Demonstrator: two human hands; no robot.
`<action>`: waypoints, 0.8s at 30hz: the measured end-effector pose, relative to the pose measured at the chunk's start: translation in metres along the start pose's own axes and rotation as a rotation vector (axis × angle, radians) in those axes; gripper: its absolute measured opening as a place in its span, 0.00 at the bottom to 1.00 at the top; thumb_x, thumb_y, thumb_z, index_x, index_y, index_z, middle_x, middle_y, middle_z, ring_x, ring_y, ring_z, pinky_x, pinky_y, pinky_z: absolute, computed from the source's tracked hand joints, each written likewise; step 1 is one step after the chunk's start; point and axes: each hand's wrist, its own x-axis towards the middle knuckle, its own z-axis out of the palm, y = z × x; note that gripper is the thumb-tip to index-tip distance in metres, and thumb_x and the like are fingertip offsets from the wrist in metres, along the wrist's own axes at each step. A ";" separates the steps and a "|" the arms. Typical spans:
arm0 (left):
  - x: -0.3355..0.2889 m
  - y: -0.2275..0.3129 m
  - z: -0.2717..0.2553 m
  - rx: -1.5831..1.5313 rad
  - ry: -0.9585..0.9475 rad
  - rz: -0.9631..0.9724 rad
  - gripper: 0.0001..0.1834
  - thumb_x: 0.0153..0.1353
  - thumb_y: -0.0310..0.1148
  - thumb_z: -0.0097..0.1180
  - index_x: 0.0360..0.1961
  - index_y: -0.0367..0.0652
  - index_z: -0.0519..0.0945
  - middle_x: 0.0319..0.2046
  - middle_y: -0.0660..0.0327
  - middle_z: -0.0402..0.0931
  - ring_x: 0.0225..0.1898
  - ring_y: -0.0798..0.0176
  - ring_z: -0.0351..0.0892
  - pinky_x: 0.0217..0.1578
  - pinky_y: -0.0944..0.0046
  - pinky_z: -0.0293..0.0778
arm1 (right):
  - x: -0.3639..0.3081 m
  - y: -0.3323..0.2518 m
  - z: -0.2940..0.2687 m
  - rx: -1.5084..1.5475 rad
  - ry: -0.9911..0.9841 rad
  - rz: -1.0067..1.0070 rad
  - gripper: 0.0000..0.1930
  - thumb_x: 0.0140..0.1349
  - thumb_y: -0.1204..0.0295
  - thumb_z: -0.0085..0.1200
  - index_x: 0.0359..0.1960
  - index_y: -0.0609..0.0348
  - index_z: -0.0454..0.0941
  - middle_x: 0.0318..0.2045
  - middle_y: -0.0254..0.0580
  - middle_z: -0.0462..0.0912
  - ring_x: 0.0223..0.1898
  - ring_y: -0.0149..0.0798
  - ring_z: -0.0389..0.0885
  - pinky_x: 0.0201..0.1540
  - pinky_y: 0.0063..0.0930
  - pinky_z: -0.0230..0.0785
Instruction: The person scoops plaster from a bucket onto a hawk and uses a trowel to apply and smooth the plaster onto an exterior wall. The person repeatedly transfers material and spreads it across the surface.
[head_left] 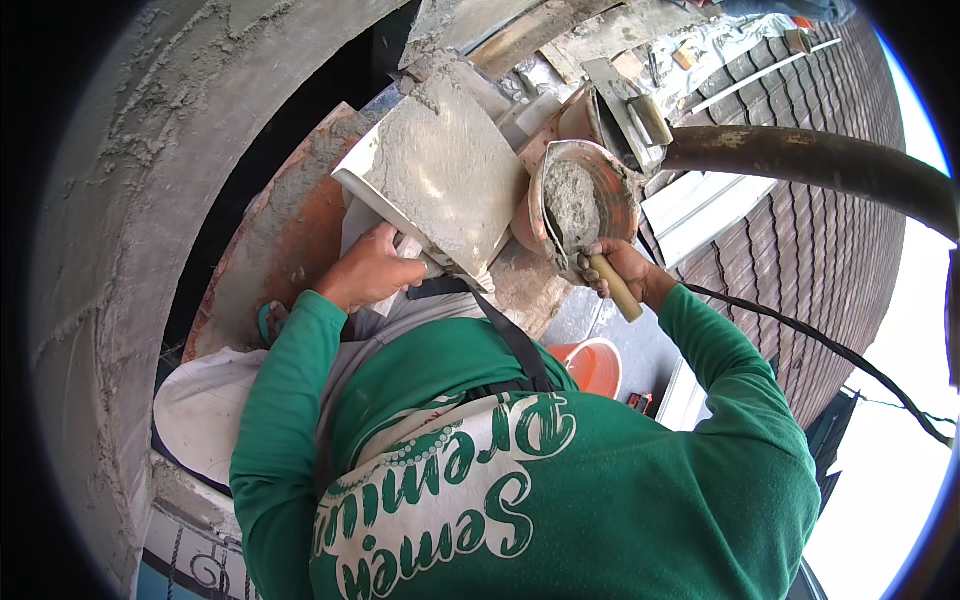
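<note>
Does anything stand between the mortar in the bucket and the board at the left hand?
Yes: the bucket's left wall stands between the mortar and the board. Nothing else visible does.

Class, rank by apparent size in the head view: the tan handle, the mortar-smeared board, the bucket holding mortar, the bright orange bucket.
1. Mortar-smeared board
2. Bucket holding mortar
3. Bright orange bucket, visible part only
4. Tan handle

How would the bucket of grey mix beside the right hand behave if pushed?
The bucket would likely feel heavy for its size, since thick grey mix sits inside. Its round wall suggests it might roll if tipped over. The mix looks lumpy and pasty, so it would probably slump rather than splash.
</note>
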 end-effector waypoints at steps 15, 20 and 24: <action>-0.004 0.007 0.003 -0.045 0.008 0.010 0.41 0.50 0.24 0.60 0.69 0.30 0.64 0.40 0.54 0.80 0.31 0.68 0.77 0.32 0.65 0.73 | -0.125 -0.021 0.018 -1.316 0.566 -0.290 0.16 0.65 0.62 0.54 0.45 0.63 0.80 0.28 0.46 0.84 0.26 0.42 0.85 0.31 0.39 0.78; 0.003 -0.001 0.009 -0.048 0.022 0.056 0.38 0.51 0.24 0.59 0.67 0.29 0.65 0.40 0.53 0.80 0.31 0.67 0.77 0.32 0.65 0.73 | -0.100 -0.068 0.029 -2.122 1.139 -0.491 0.07 0.59 0.72 0.52 0.29 0.58 0.83 0.29 0.47 0.87 0.36 0.48 0.88 0.38 0.46 0.79; 0.000 -0.003 0.016 -0.067 0.025 0.044 0.36 0.52 0.24 0.59 0.65 0.28 0.66 0.40 0.53 0.81 0.32 0.67 0.78 0.32 0.65 0.74 | 0.001 -0.074 0.023 -2.307 0.866 -0.218 0.09 0.58 0.70 0.55 0.31 0.57 0.88 0.33 0.47 0.89 0.39 0.48 0.90 0.43 0.49 0.81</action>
